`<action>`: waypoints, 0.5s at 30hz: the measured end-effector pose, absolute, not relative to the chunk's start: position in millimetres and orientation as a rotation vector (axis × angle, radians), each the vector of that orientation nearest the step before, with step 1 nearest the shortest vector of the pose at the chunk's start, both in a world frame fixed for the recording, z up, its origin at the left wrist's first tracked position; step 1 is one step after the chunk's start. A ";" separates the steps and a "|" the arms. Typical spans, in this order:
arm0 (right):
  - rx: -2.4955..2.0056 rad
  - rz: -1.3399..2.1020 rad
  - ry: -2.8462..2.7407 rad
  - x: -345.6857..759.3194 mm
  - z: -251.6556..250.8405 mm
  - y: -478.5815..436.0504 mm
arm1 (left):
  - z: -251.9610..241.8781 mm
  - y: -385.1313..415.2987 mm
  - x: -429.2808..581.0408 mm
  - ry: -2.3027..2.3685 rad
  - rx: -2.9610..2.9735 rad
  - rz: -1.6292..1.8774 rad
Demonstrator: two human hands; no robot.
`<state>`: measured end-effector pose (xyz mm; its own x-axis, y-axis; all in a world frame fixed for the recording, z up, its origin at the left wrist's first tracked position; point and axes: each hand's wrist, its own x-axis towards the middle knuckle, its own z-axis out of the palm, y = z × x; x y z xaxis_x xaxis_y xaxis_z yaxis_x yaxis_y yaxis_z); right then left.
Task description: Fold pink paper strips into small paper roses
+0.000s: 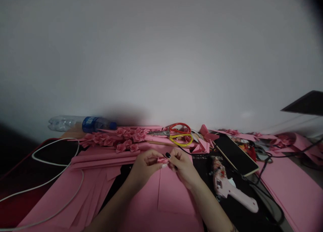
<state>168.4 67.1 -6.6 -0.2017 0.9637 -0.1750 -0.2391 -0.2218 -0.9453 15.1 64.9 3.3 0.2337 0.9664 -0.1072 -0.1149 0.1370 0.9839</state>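
Note:
A small folded piece of pink paper (pixel 162 160) is pinched between my two hands, over the middle of the work surface. My left hand (pixel 145 166) grips its left side between thumb and fingers. On its right side, my right hand (pixel 181 165) holds it the same way, the thumb showing a dark nail. Beneath both hands lie flat pink paper sheets (pixel 174 195). Just beyond them are scissors (pixel 180 134) with one red and one yellow handle loop, resting on rolled pink paper. Several pink paper roses (pixel 126 138) lie to the left of the scissors.
A clear plastic bottle (pixel 68 123) lies against the wall at the back left. White cable (pixel 58 183) loops across the left side. To the right are a pink glue gun (pixel 232 190), a phone (pixel 236 154), black cords and a stack of pink sheets (pixel 292 188).

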 end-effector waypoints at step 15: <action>-1.034 1.765 -0.986 173.1 0.9 67.1 | 5.2 64.0 11.5 0.981 1.221 0.939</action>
<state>173.1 67.1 0.9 -0.3032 0.9196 -0.2499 -0.2690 -0.3342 -0.9033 11.5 64.0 5.2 0.3072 0.9475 -0.0890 -0.0478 0.1087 0.9929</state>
